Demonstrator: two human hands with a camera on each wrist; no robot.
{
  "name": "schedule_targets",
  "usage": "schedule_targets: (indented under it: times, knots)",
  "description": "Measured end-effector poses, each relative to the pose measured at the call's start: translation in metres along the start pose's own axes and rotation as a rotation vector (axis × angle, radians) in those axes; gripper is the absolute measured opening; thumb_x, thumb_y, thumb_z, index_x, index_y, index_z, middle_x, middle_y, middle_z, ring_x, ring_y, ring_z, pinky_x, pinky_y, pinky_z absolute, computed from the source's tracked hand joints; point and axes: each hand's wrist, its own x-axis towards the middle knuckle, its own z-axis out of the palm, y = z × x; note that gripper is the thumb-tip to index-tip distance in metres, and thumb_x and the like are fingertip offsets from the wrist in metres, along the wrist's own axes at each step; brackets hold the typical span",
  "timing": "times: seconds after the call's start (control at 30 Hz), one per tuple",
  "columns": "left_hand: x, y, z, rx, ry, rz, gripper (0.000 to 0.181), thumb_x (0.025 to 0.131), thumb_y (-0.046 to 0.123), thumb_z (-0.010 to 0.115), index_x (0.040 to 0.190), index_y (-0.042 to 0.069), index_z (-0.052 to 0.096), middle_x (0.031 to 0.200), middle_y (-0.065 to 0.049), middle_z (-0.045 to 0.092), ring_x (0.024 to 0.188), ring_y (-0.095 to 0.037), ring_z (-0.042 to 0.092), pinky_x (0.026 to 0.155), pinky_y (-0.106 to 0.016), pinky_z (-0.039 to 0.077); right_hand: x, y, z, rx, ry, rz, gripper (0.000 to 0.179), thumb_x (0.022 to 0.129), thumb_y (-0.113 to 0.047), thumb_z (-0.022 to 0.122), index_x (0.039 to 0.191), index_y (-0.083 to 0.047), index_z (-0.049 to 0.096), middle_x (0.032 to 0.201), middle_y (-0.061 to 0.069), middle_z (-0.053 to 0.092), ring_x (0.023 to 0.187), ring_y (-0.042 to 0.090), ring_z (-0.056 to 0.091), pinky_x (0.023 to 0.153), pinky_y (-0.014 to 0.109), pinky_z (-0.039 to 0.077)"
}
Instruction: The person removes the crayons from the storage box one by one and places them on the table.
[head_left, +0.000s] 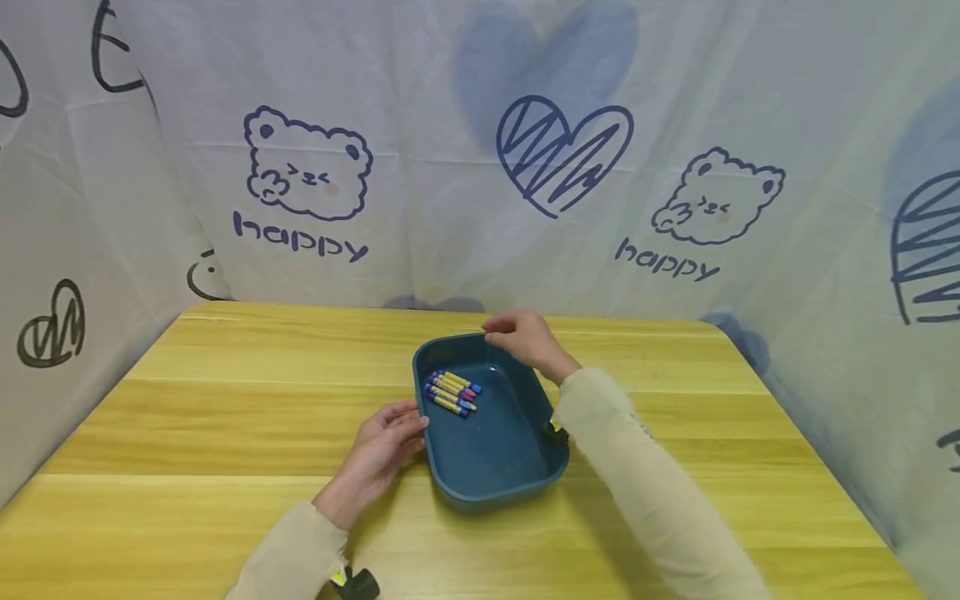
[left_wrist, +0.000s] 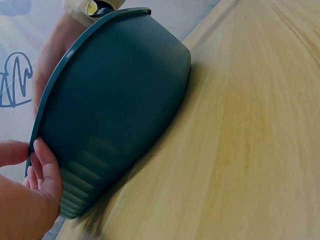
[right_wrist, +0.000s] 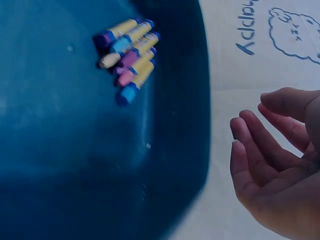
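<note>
A dark blue plastic bin (head_left: 491, 467) lies on the table, with several crayons (head_left: 452, 393) in yellow wrappers grouped inside near its left wall. My left hand (head_left: 381, 446) pinches the bin's left rim, thumb over the edge and fingers against the outer wall. The left wrist view has this hand (left_wrist: 35, 192) low at the rim. My right hand (head_left: 527, 340) is over the bin's far right corner, fingers bent loosely. From the right wrist, the hand (right_wrist: 280, 155) has nothing between thumb and fingers, and the crayons (right_wrist: 131, 55) lie beyond it in the bin.
The wooden table (head_left: 225, 400) extends around the bin on all sides. Behind it hangs a white cloth (head_left: 435, 208) printed with bears and hearts. A black wrist camera (head_left: 356, 583) is strapped at the left sleeve. Tiny specks (right_wrist: 148, 146) dot the bin's inside.
</note>
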Motion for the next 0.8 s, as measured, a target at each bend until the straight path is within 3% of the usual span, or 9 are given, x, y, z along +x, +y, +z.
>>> schedule_targets:
  times: [0.5,0.8]
  knots:
    - [-0.001,0.001,0.001,0.002,0.013,-0.019,0.033,0.091,-0.008,0.055,0.122,-0.01,0.043,0.096,-0.008,0.06,0.075,-0.01,0.058,0.069,-0.021,0.052,0.009,0.008,0.043,-0.057,-0.063,0.035,0.024,0.095,-0.01,0.059,0.115,0.0,0.068,0.109,0.012,0.067,0.096,0.025,0.062,0.085,0.037,0.052]
    - [-0.001,0.002,0.0,-0.003,0.003,-0.018,0.033,0.091,-0.009,0.054,0.122,-0.011,0.042,0.093,-0.006,0.06,0.074,-0.009,0.059,0.068,-0.021,0.052,0.012,0.019,0.056,-0.019,-0.052,0.102,0.021,0.095,-0.01,0.061,0.112,-0.001,0.07,0.111,0.012,0.066,0.1,0.026,0.061,0.088,0.039,0.051]
